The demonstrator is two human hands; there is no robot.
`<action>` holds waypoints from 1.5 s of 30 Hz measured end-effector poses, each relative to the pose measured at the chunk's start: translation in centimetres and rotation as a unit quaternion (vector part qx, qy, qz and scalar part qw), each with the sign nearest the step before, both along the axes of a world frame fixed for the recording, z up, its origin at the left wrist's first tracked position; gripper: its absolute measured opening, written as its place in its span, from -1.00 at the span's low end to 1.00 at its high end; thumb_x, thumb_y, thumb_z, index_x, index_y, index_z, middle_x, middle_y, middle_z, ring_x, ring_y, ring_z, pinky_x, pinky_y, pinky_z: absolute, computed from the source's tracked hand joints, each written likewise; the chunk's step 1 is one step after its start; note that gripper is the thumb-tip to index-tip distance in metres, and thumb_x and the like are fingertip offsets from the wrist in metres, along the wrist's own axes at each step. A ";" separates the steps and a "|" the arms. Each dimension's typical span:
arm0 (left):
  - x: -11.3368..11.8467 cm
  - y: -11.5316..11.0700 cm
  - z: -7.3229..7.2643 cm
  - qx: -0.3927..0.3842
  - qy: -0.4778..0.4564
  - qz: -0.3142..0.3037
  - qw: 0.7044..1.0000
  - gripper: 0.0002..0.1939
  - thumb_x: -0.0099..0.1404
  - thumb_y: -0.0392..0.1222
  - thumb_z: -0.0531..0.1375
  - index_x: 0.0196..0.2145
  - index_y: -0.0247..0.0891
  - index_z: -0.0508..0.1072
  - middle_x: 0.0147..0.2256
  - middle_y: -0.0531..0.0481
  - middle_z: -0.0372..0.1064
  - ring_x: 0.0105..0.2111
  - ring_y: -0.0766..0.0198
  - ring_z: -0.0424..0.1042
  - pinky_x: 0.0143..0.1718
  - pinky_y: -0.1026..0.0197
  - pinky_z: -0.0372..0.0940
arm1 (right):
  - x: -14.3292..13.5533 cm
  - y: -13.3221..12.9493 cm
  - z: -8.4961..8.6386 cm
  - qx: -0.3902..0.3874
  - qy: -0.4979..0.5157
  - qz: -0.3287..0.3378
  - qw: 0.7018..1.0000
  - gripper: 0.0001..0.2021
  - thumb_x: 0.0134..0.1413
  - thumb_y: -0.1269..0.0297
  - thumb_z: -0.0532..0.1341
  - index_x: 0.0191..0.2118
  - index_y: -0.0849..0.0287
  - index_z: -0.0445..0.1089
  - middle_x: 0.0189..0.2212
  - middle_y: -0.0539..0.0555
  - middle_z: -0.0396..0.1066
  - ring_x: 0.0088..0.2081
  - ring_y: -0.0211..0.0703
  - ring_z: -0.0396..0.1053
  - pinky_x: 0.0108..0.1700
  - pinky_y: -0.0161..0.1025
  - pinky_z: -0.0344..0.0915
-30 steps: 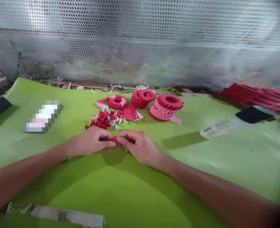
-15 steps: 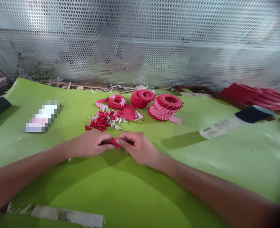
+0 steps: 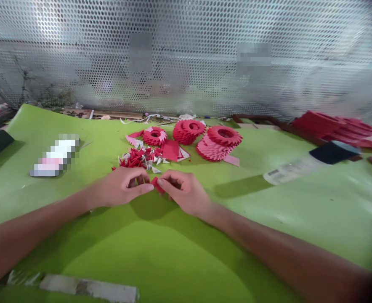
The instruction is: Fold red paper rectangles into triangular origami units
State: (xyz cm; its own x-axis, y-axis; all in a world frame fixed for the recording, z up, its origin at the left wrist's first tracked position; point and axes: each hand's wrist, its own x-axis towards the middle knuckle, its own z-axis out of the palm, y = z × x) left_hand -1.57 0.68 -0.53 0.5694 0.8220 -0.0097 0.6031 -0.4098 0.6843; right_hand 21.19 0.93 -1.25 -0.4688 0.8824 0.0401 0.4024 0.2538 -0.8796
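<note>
A small folded piece of red paper (image 3: pixel 157 185) is between my two hands, just above the green tabletop. My right hand (image 3: pixel 187 191) pinches it between thumb and fingers. My left hand (image 3: pixel 126 186) has its fingers curled, with the thumb tip at the paper's left edge; its fingertips are partly hidden. Right behind my left hand lies a pile of folded red and white paper triangles (image 3: pixel 137 157). Farther back stand a low red-and-pink paper ring (image 3: pixel 155 135), a red ring stack (image 3: pixel 182 134) and a taller pink-and-red one (image 3: pixel 216 147).
Flat red paper sheets (image 3: pixel 171 150) lie by the pile. A blurred-out phone-like object (image 3: pixel 55 155) is at left, a clear bottle with a dark cap (image 3: pixel 299 168) at right. More red paper pieces (image 3: pixel 334 126) sit far right. A taped strip (image 3: pixel 88 289) runs along the front. Perforated metal sheet (image 3: pixel 186 54) stands behind.
The fingers of my left hand have loosened and spread a little from the thumb. The red paper has turned slightly in my right hand and looks shorter.
</note>
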 end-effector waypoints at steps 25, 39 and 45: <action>-0.3 0.5 -0.9 0.269 0.045 -0.076 0.959 -0.60 0.54 0.00 -0.03 -0.17 -0.30 0.50 -0.40 -0.05 0.55 -0.51 0.30 0.48 -0.54 0.31 0.25 | 0.3 -0.2 0.1 -0.046 0.017 0.093 0.994 -0.79 0.27 0.18 0.18 -0.34 0.20 0.39 -0.52 -0.02 0.40 -0.55 -0.32 0.26 -0.54 -0.36 0.12; 0.0 0.1 -1.1 0.368 0.016 -0.045 0.929 -0.56 0.51 -0.15 -0.02 -0.41 -0.29 0.54 -0.61 0.07 0.43 -0.67 0.40 0.31 -0.57 0.34 0.16 | 0.4 0.0 -0.3 -0.063 0.096 0.135 0.984 -0.58 0.36 -0.10 0.09 -0.26 0.18 0.39 -0.36 0.02 0.44 -0.49 -0.35 0.33 -0.47 -0.37 0.28; 0.0 0.2 -1.4 0.380 0.007 -0.062 0.923 -0.60 0.51 -0.18 0.00 -0.38 -0.29 0.55 -0.58 0.06 0.47 -0.66 0.39 0.36 -0.58 0.34 0.21 | 0.6 -0.1 0.0 -0.068 0.081 0.122 0.987 -0.52 0.34 -0.18 0.05 -0.27 0.18 0.41 -0.38 0.01 0.42 -0.49 -0.32 0.31 -0.47 -0.34 0.27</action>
State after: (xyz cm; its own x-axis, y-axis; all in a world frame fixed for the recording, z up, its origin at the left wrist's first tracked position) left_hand -1.56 0.88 -1.98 0.6635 0.5234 0.5346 0.5262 -0.8344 0.1640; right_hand 21.75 0.85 -1.30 -0.6658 0.7458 0.0210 0.1957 0.2018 -0.9597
